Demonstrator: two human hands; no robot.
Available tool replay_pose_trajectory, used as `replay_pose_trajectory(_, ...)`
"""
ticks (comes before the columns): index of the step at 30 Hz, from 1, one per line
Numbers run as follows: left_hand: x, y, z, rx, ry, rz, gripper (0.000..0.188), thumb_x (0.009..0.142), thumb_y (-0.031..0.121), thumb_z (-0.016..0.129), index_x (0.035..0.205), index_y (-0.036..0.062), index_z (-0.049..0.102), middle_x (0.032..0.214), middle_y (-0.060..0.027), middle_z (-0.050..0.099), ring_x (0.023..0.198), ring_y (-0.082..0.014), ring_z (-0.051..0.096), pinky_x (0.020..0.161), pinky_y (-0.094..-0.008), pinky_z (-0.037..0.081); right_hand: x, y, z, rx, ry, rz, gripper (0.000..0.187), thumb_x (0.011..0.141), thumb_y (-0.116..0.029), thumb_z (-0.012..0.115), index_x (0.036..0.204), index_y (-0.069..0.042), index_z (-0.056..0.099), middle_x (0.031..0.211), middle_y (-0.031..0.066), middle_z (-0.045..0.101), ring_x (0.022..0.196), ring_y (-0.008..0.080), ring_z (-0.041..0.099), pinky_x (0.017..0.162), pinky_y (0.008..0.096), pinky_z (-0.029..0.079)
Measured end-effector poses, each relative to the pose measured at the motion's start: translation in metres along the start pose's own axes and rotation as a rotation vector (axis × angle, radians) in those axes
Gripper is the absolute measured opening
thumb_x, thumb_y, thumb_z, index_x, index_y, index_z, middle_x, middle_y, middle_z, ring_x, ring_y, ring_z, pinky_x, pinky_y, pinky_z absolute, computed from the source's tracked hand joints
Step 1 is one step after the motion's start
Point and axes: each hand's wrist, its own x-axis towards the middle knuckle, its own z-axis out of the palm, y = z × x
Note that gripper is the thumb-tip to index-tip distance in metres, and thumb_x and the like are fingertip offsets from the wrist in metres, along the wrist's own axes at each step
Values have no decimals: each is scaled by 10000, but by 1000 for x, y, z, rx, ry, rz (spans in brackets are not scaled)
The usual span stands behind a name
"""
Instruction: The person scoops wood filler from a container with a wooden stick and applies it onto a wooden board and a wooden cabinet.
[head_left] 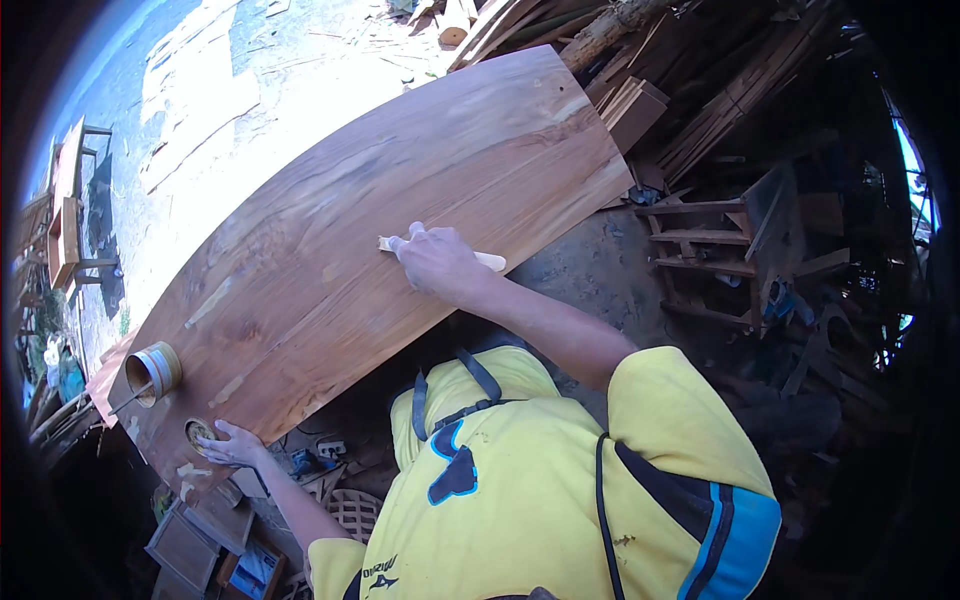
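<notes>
A wide reddish-brown wooden board (330, 270) with one curved long edge stretches in front of me, with pale patches on its surface. Over its middle, my right hand (435, 262) is closed around a putty knife with a pale handle (490, 261); its far end, partly covered by the fingers, points left at the wood. Near the board's lower left end, my left hand (232, 446) has its fingers on the rim of a small round lid (197, 433). What lies in the lid is hard to make out. Beside it stands an open tin (165, 368) with a thin stick (130, 398) poking out.
Stacked planks and offcuts (740, 90) fill the far right. A wooden frame (705, 240) stands right of the board. Below its left end are wooden drawers (205, 525), a blue container (255, 568) and a woven basket (353, 512). At far left is a wooden bench (68, 205).
</notes>
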Motion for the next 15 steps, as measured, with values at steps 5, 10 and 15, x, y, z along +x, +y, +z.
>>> replay_pose_trajectory(5,28,35,-9,317,-94,-52,1102,927,685,691,1654,-23,261,1634,-351,352,1564,-450,291,1279,-555,256,-70,52,29,290,297,109,250,1032,-188,599,1182,-24,713,992,207,728,882,357,759,782,474,609)
replay_pose_trajectory(10,108,85,12,-488,-123,-231,1326,737,627,918,1629,-82,238,1630,-342,353,1490,-460,417,1250,-509,369,-143,59,52,767,459,352,331,1102,-272,544,1240,-9,690,845,160,731,739,270,735,716,428,601)
replay_pose_trajectory(15,184,52,70,-851,56,-19,1021,707,369,1012,1451,-78,473,1412,-264,616,1170,-357,703,1002,-467,608,-191,44,62,1097,427,688,370,1119,-300,530,1297,-20,693,747,75,679,569,145,666,583,329,574)
